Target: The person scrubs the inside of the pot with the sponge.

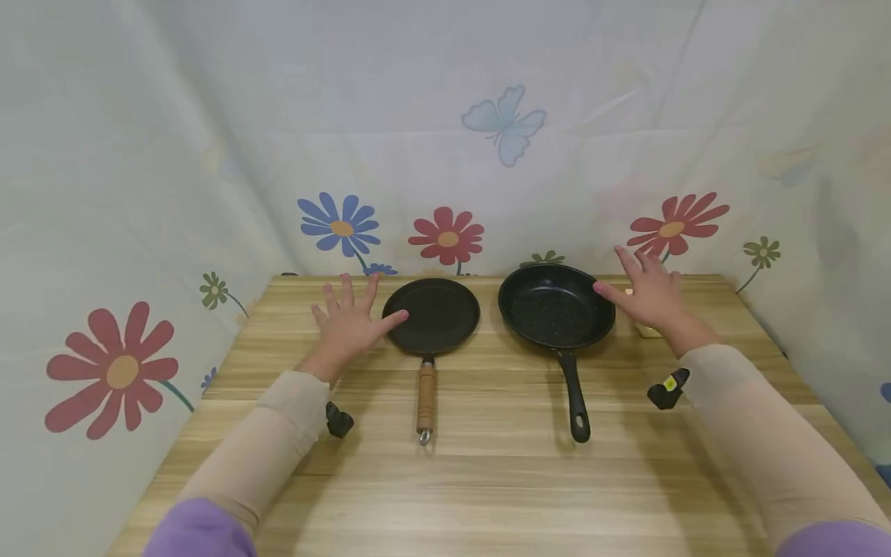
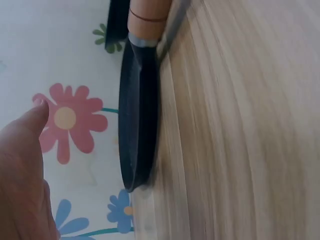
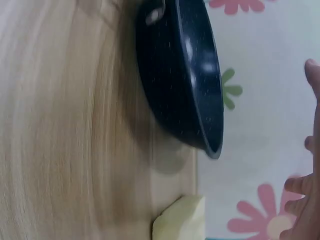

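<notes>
My left hand [image 1: 346, 329] is spread over the table's left side with nothing in it; its thumb overlaps the rim of a flat black griddle pan [image 1: 433, 317] in the head view. That pan has a turned wooden handle [image 1: 426, 398] with a metal hanging ring, pointing toward me. Right of it lies a deeper black frying pan [image 1: 557, 305] with a black handle [image 1: 574, 398]. My right hand [image 1: 652, 292], fingers apart and holding nothing, hovers by its right rim. Partly hidden under that hand is a pale yellow piece [image 3: 181, 220] with a dark edge.
The wood-grain table [image 1: 445, 495] ends at the back against a white curtain [image 1: 390, 116] printed with flowers and a butterfly. Dark camera mounts hang below my left wrist [image 1: 339, 420] and my right wrist [image 1: 668, 389].
</notes>
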A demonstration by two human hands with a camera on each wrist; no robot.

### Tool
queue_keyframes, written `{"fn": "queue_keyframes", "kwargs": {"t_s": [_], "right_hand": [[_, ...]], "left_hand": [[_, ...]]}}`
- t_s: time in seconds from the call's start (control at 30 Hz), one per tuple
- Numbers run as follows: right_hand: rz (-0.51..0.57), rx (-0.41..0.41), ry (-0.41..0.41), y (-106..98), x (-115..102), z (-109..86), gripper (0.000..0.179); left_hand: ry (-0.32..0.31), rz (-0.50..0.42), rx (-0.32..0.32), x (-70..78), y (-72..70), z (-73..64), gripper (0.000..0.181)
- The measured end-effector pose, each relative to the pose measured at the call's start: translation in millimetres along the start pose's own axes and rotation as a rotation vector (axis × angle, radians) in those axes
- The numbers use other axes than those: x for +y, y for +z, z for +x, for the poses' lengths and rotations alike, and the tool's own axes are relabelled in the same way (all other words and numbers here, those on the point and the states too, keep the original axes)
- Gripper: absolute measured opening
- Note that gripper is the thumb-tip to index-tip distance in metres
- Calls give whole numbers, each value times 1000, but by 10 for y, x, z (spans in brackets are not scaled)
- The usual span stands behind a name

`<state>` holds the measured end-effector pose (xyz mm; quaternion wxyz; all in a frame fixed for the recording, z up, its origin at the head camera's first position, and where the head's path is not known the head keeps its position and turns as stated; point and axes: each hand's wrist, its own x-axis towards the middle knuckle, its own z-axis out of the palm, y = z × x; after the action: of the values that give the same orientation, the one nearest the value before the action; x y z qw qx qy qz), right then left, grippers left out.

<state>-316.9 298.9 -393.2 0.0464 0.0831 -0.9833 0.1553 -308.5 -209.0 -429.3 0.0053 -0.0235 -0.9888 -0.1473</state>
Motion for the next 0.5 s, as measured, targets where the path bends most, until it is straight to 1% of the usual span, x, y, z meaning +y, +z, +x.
{"fn": "queue_keyframes", "kwargs": {"t_s": [0.13,0.23,0.37,0.5], "right_hand": [[95,71,9,41,162,32,93],[146,94,34,81,284,44,93],[178,108,76,157,439,42,96],[204,127,116,250,563,24,98]], "left_hand": [[16,-47,49,47,40,-48,109],[36,-98,99,84,94,-121,108],[55,-166,141,135,188,-239,108],[49,-216,125,192,283,-359,110]]}}
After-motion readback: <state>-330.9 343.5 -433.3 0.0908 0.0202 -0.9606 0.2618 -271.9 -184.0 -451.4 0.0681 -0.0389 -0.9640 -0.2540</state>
